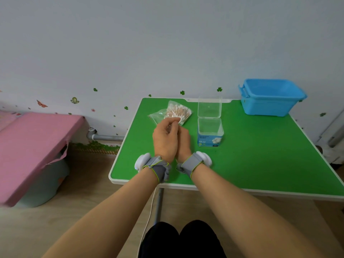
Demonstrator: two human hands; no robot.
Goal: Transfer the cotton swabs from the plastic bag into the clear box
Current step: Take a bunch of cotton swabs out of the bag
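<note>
The plastic bag (159, 114) is seen lying flat on the far part of the green tabletop (251, 155), with the cotton swabs (179, 112) bunched inside it. Just to its right the clear box (210, 129) is stood upright, its hinged lid (210, 108) raised; no swabs can be made out inside it. The left hand (164, 139) is held at the bag's near edge with its fingers curled, the fingertips touching the bag; whether anything is gripped cannot be told. The right hand (184, 142) is pressed against the left and largely hidden behind it, so its fingers cannot be judged. A blue bin (271, 101) is set at the far right corner, well apart from the box.
</note>
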